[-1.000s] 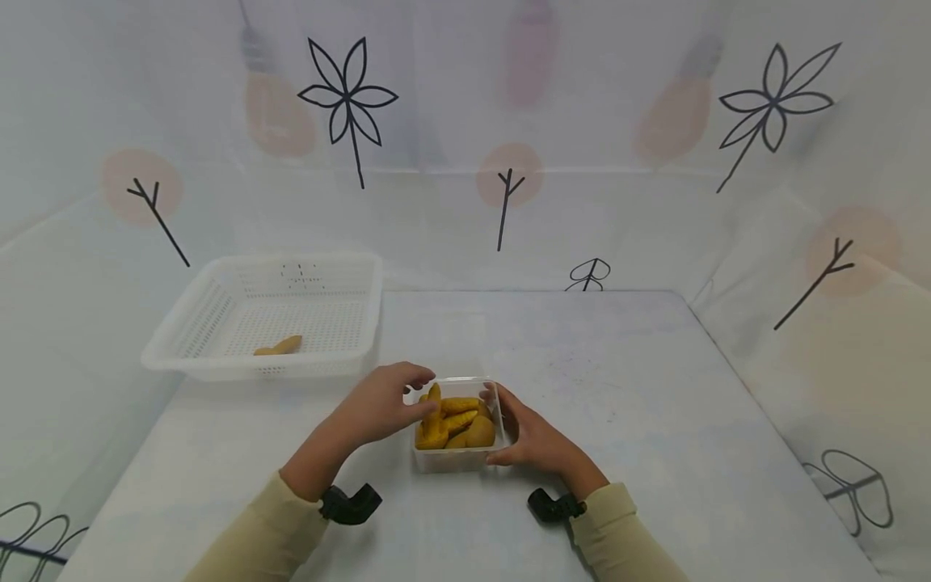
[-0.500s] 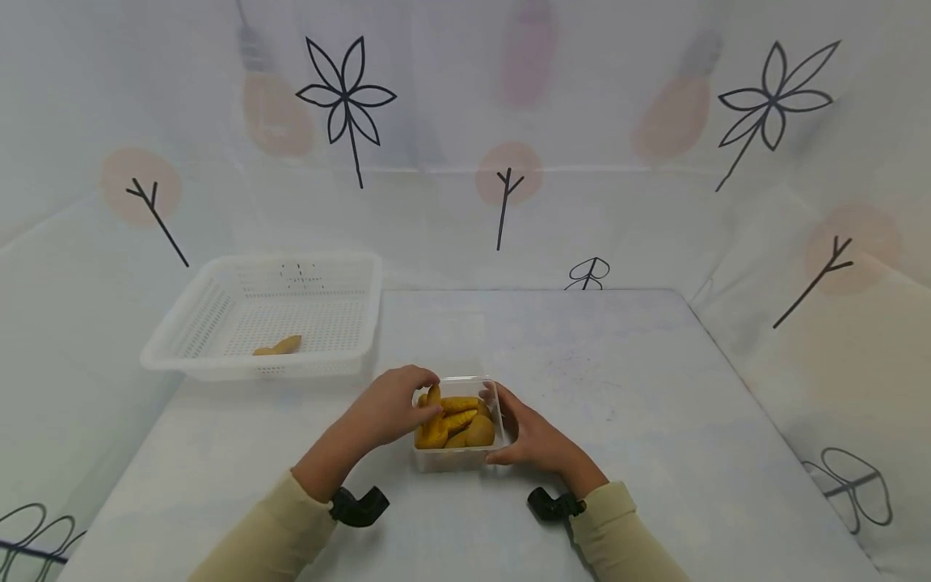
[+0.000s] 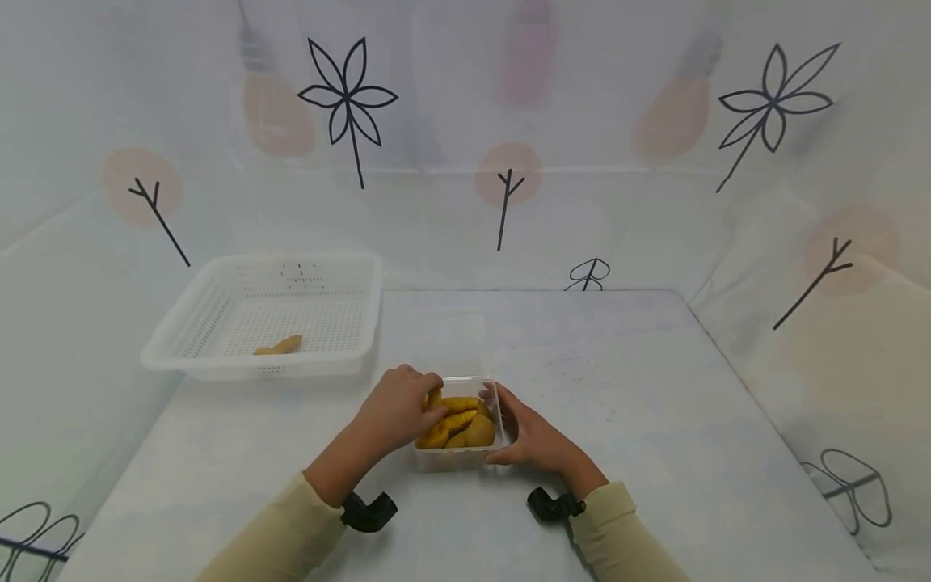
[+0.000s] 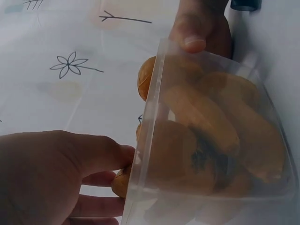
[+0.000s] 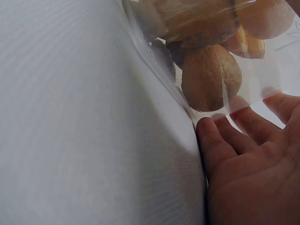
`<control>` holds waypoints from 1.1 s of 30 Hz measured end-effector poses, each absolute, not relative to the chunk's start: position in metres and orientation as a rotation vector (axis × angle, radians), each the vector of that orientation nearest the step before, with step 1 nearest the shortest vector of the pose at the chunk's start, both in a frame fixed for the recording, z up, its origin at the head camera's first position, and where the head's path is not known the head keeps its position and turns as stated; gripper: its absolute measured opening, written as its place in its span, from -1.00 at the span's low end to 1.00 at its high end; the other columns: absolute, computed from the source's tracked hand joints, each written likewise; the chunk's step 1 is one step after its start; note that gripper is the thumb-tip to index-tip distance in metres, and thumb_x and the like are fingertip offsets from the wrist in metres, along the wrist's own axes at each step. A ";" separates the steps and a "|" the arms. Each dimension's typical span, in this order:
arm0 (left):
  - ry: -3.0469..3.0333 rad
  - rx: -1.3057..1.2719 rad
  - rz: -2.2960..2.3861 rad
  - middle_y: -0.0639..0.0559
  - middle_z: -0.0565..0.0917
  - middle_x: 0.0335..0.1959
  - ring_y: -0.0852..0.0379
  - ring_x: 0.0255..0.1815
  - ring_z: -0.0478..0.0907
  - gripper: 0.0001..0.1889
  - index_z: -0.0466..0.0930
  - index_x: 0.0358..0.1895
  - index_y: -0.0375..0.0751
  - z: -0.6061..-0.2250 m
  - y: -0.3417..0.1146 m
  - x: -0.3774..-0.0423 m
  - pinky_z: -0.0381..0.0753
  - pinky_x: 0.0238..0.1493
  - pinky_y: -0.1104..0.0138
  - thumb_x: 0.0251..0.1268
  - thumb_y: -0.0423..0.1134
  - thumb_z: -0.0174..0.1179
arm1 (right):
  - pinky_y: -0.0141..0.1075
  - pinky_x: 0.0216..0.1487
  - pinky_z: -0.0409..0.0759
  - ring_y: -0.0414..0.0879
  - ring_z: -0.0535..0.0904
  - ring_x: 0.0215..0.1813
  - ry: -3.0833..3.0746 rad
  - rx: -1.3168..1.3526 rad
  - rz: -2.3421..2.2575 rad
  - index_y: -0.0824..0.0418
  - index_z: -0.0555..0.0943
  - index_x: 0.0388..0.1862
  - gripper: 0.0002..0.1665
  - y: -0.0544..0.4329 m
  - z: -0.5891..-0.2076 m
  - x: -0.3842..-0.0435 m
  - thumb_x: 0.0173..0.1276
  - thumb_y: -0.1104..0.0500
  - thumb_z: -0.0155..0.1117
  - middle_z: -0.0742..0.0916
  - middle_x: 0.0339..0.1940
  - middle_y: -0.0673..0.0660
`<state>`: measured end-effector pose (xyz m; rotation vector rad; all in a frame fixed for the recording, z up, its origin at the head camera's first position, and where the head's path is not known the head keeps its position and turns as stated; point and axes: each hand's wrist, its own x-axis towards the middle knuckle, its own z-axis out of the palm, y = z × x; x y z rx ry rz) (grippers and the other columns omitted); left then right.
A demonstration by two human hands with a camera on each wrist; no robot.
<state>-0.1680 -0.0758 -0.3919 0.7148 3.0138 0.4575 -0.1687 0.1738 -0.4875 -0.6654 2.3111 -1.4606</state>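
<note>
A clear plastic box (image 3: 452,461) stands on the table in the head view, filled with several yellow and tan pieces, some long and curved, one rounded (image 3: 480,432). My left hand (image 3: 396,411) reaches over the box's left side. Its thumb and fingers pinch the upper end of a long yellow piece (image 4: 122,183), which pokes above the rim in the left wrist view; its lower part is behind the wall. My right hand (image 3: 537,440) grips the box's right side, thumb at the near corner and fingers behind. In the right wrist view, right fingertips (image 5: 241,115) touch the clear wall.
A white perforated basket (image 3: 254,370) stands at the back left of the white table (image 3: 618,380), with a tan curved piece (image 3: 287,345) inside. Patterned white cloth (image 3: 436,226) hangs behind and on both sides. Each wrist wears a black camera mount (image 3: 369,512).
My left hand has moved rightward over the box, and its spread thumb and fingers have closed around the end of the long yellow piece. My right hand and the box have stayed put.
</note>
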 end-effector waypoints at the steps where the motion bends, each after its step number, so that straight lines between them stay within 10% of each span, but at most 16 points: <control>1: 3.019 0.716 0.458 0.12 0.66 -0.38 0.09 -0.19 0.50 -0.68 0.64 -0.03 -0.09 -0.391 -0.075 -0.167 0.54 -0.02 0.21 0.23 -0.03 0.28 | 0.03 0.50 0.15 0.05 0.09 0.58 2.308 -0.662 -1.460 -0.08 -0.11 0.59 0.33 0.174 -0.488 -0.169 0.01 0.02 0.58 0.22 0.56 0.05; 14: 2.831 0.524 0.858 -0.01 0.66 -0.05 0.06 -0.02 0.57 -0.48 0.41 0.26 0.00 -0.385 -0.071 -0.160 0.67 0.03 0.16 0.23 -0.16 0.32 | 0.04 0.50 0.16 0.07 0.08 0.58 2.319 -0.651 -1.448 -0.11 -0.12 0.59 0.34 0.174 -0.487 -0.168 0.00 -0.01 0.57 0.22 0.57 0.05; 33: 2.678 0.563 1.207 0.10 0.64 -0.04 0.14 0.00 0.58 -0.67 0.54 0.07 -0.05 -0.382 -0.079 -0.160 0.66 0.07 0.21 0.24 -0.26 0.30 | 0.06 0.50 0.13 0.04 0.09 0.58 2.326 -0.665 -1.450 -0.08 -0.10 0.59 0.32 0.175 -0.490 -0.169 0.01 0.03 0.57 0.24 0.55 0.02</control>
